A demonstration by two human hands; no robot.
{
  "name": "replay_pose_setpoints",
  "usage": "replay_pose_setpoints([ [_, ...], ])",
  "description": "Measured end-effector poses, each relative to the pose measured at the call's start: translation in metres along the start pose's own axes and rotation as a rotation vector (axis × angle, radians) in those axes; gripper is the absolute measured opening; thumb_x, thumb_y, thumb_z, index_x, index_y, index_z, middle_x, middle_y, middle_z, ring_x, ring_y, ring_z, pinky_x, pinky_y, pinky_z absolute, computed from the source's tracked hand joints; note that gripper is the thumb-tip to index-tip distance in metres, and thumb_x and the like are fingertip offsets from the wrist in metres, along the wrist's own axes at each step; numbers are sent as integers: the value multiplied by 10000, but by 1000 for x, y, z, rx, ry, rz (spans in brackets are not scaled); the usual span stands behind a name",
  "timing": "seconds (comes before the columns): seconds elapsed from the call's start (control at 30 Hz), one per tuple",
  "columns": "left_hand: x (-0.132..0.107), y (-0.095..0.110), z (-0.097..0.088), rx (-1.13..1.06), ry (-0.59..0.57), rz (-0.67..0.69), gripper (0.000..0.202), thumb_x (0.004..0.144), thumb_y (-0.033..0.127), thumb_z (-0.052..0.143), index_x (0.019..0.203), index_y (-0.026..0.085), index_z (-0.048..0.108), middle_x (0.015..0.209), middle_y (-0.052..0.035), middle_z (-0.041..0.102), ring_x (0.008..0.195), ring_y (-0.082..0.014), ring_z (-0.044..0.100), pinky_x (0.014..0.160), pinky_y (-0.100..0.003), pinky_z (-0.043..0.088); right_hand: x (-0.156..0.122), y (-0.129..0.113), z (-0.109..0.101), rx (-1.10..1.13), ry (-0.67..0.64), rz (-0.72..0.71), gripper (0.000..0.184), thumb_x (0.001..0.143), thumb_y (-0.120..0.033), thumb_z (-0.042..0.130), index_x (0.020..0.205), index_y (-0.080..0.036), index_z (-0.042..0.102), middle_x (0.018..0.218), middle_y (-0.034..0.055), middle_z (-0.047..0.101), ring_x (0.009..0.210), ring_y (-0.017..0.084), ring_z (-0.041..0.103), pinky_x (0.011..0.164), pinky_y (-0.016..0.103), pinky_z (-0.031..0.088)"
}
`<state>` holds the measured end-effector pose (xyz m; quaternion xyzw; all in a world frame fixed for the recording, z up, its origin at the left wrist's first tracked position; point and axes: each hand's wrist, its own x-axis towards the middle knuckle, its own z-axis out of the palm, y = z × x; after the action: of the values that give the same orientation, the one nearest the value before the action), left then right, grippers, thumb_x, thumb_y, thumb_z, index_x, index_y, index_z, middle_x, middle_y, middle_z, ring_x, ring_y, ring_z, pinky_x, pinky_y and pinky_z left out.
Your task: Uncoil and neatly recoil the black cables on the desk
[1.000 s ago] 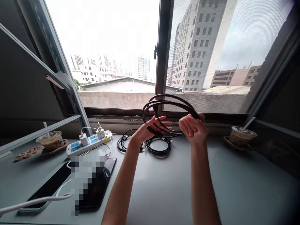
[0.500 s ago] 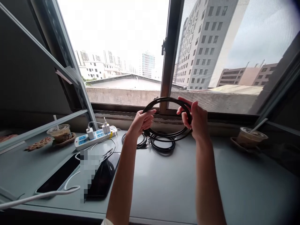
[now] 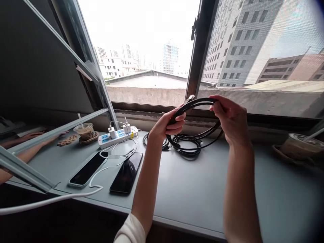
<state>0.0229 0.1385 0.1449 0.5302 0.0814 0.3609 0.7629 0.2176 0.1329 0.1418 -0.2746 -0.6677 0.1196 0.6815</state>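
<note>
Left hand (image 3: 167,124) grips a looped black cable (image 3: 186,107) near the center of the frame; right hand (image 3: 233,118) pinches its upper right stretch, above the counter (image 3: 192,189).

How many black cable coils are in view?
3: the held coil in the left hand and right hand; the left coil, on the desk partly behind the left wrist; and the right coil beside it. Others may be hidden.

Seems to be a shared office, though the left side is dim: one long smooth grey desk (image 3: 192,189), a grey metal divider frame (image 3: 60,131) with another person's bare forearm (image 3: 25,157) beyond, and a white oblong power strip (image 3: 120,135) with blue sockets.
</note>
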Motion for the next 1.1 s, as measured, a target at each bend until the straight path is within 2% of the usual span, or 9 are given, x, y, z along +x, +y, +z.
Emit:
replay_pose_setpoints([
  [0.17,6,-6,-1,-64,-16,-128,411,918,325,337,541,169,393,337,77,212,219,-28,163,239,-113,169,-2,-6,7,-191,187,-95,170,764,-384,641,825,-234,692,676,3,608,617,140,538,514,267,392],
  [0.3,9,-10,0,-98,-34,-283,453,928,332,297,507,176,354,316,72,194,206,-26,115,220,-122,142,-3,-12,6,-235,195,-174,144,759,-379,652,787,-239,672,642,-13,569,564,120,495,506,263,365],
  [0.43,11,-12,6,-50,-88,-419,527,923,461,277,479,183,336,296,82,147,202,-26,79,203,-126,132,-3,-15,0,-224,73,-146,123,783,-359,635,799,-238,651,699,3,577,578,119,497,497,257,361],
  [0.67,8,-11,5,143,-132,-396,600,931,458,212,469,148,437,316,69,170,240,-20,85,220,-132,108,-5,-16,-19,69,-222,172,180,778,-396,645,893,-260,671,582,-19,538,521,108,455,469,242,335],
  [0.73,6,-9,6,265,-32,-275,601,906,528,281,478,143,454,330,69,192,257,-17,132,239,-135,118,-5,-17,-20,91,-251,218,185,776,-390,650,914,-269,678,567,-26,523,482,87,390,427,227,279],
  [0.8,4,-7,10,401,160,-99,584,860,588,369,504,138,477,350,73,215,282,-14,169,261,-140,113,-5,-18,-18,74,-247,263,202,777,-384,649,937,-264,678,587,-26,540,441,65,321,393,219,233],
  [0.9,3,-4,19,536,391,73,567,807,632,434,536,137,488,389,81,222,325,-7,177,296,-150,102,-3,-13,-8,-10,-141,286,198,783,-377,637,909,-231,680,644,-3,592,425,53,309,370,212,223],
  [1.0,5,-5,24,609,509,134,548,740,623,544,496,157,389,430,85,221,360,4,165,324,-157,91,-2,-6,-1,-52,-90,279,210,795,-387,611,882,-208,681,712,15,623,423,49,344,369,208,265],
  [1.1,8,-7,21,638,568,178,560,724,591,584,478,175,301,448,80,239,363,10,153,331,-164,76,-2,-3,-1,-56,-210,200,291,771,-354,640,1036,-236,662,838,14,645,492,64,442,429,207,364],
])
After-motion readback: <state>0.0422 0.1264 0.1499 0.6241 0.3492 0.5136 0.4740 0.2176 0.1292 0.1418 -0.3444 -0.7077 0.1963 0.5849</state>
